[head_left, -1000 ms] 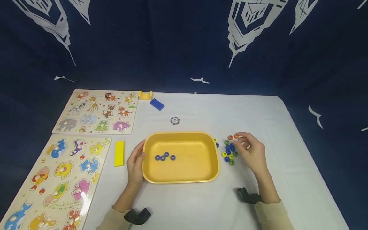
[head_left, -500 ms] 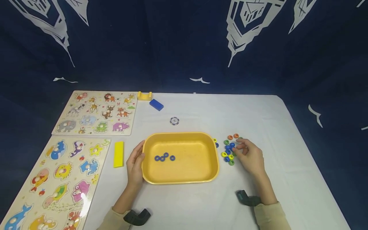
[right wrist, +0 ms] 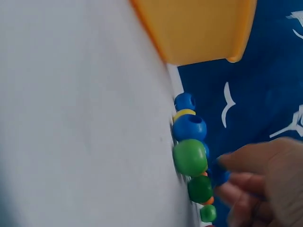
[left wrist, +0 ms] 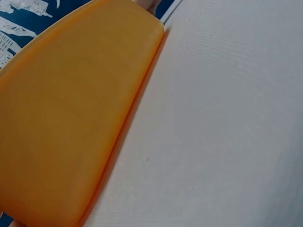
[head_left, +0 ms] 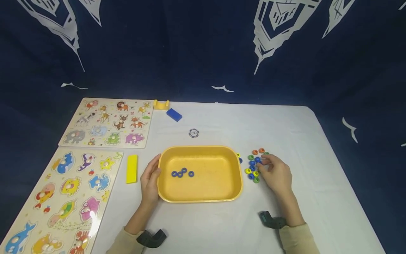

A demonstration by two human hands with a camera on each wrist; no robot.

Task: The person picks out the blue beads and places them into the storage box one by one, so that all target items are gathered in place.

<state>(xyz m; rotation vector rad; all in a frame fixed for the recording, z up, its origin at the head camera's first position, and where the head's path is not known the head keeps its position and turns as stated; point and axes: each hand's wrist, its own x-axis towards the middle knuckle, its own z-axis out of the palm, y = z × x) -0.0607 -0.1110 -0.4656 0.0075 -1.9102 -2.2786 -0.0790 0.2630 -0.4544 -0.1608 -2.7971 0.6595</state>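
In the middle of the counter [head_left: 206, 225], the yellow tray [head_left: 215, 176] is being held at its left end by the left grip [head_left: 149, 187], apparently so it is being steadied; inside, four blue rings [head_left: 189, 174] are being contained by its walls. And just beyond its right end, a blue bead [right wrist: 218, 175] is being pinched by the right grip [head_left: 277, 173], likely so neighbouring loose beads [head_left: 252, 163] are being left undisturbed.

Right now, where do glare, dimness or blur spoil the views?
Head view: a white glare streak on the cream sea-animal puzzle board; left wrist: dimmer, the yellow rectangular tray looking deeper orange; right wrist: the bare right hand and nearest round blue bead blurred.
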